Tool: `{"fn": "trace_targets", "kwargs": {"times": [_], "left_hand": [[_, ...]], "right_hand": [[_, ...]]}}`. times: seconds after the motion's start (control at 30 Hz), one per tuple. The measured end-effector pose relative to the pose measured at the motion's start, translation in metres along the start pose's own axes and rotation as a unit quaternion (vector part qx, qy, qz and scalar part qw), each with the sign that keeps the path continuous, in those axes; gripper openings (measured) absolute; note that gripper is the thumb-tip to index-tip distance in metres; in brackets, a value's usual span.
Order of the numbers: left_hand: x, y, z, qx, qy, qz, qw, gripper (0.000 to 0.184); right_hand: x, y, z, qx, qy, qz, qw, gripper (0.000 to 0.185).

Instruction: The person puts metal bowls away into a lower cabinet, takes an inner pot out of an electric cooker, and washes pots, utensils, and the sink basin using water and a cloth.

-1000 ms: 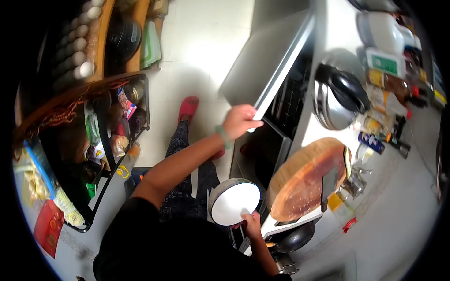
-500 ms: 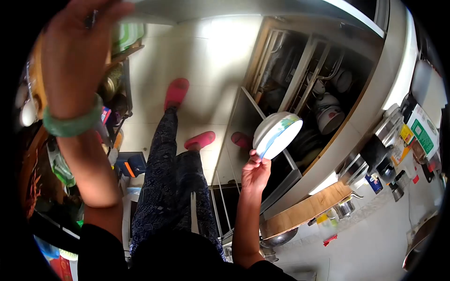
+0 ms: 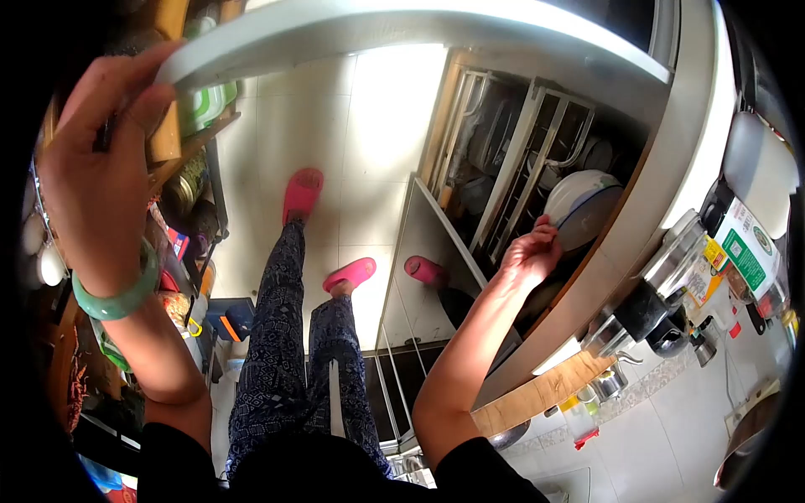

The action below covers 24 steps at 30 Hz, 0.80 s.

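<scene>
My right hand [image 3: 532, 251] grips a white bowl [image 3: 579, 197] with a blue rim, its fingers closed on the edge nearest me. The bowl is tilted, inside the open lower cabinet [image 3: 545, 285], close to a metal rack [image 3: 537, 159] and other dishware in shadow. At the upper left, my left hand [image 3: 105, 159], a green bangle [image 3: 117, 289] on its wrist, has thumb and fingers closed at the end of a pale cabinet door or panel [image 3: 335, 25]. That panel stretches across the top of the view.
A glossy drawer front [image 3: 436, 277] stands pulled out beside my legs, reflecting a pink slipper. To the left is a crowded shelf [image 3: 193, 159] with jars and packets. A counter edge [image 3: 537, 390] runs along the right, with kettles and utensils beyond.
My right hand has carried the bowl up and right, from above the drawer front into the cabinet. My left hand has moved down and left, and more of the pale panel shows.
</scene>
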<state>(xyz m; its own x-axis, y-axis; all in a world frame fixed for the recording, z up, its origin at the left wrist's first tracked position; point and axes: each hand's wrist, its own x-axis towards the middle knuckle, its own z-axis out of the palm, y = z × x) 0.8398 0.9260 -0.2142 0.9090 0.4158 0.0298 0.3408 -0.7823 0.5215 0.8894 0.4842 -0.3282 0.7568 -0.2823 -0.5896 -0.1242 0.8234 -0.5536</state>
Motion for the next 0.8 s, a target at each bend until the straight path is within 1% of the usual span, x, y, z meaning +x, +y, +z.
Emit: {"fn": "trace_targets", "kwargs": {"times": [0.07,0.17,0.2,0.23,0.3,0.33,0.4,0.43,0.47,0.5,0.53,0.63,0.73,0.77,0.8], "left_hand": [[0.001,0.007,0.002,-0.041,0.025,-0.003,0.999,0.018],[0.001,0.014,0.000,-0.002,0.025,0.000,1.000,0.020],[0.000,0.014,0.001,-0.014,0.027,-0.011,0.999,0.022],[0.000,0.014,0.000,-0.012,0.032,-0.009,0.999,0.022],[0.000,0.015,-0.002,0.052,0.029,0.041,0.997,0.023],[-0.001,0.019,-0.002,0.050,0.026,0.016,0.998,0.023],[-0.001,0.021,-0.003,0.052,0.021,0.021,0.998,0.023],[0.000,0.022,-0.004,0.052,0.013,0.024,0.998,0.023],[-0.001,0.024,-0.004,0.051,0.013,0.017,0.998,0.024],[-0.001,0.024,-0.004,0.052,0.013,0.019,0.998,0.024],[-0.001,0.025,-0.005,0.045,0.014,0.018,0.999,0.024],[0.000,0.027,-0.005,0.032,0.023,0.029,0.999,0.024],[0.002,0.030,-0.008,0.050,0.010,0.014,0.999,0.023],[0.004,0.029,-0.007,0.039,0.018,0.027,0.999,0.023],[0.003,0.028,-0.009,0.041,0.012,0.020,0.999,0.023]], "right_hand": [[0.027,-0.008,0.003,0.053,-0.058,0.008,0.997,0.033],[0.060,-0.013,0.021,0.075,-0.055,0.002,0.996,0.036],[0.073,-0.018,0.023,0.079,-0.060,0.002,0.995,0.036],[0.090,-0.027,0.018,0.133,-0.069,0.059,0.987,0.035],[0.128,-0.048,-0.004,0.234,-0.084,0.172,0.953,0.032],[0.145,-0.057,-0.015,0.282,-0.090,0.227,0.928,0.031],[0.168,-0.060,-0.024,0.373,-0.101,0.334,0.860,0.029],[0.160,-0.047,-0.003,0.375,-0.103,0.335,0.858,0.029],[0.151,-0.034,0.018,0.236,-0.005,0.150,0.960,0.026],[0.145,-0.025,0.035,0.078,0.095,-0.046,0.991,0.024],[0.152,-0.024,0.033,0.080,0.094,-0.046,0.991,0.024],[0.182,-0.032,0.004,0.008,0.023,-0.017,1.000,0.031],[0.197,-0.041,-0.017,-0.052,-0.043,0.001,0.998,0.038],[0.158,-0.009,0.021,-0.116,0.080,-0.128,0.982,0.031],[0.128,-0.010,0.018,-0.136,-0.096,-0.016,0.986,0.027]]}}
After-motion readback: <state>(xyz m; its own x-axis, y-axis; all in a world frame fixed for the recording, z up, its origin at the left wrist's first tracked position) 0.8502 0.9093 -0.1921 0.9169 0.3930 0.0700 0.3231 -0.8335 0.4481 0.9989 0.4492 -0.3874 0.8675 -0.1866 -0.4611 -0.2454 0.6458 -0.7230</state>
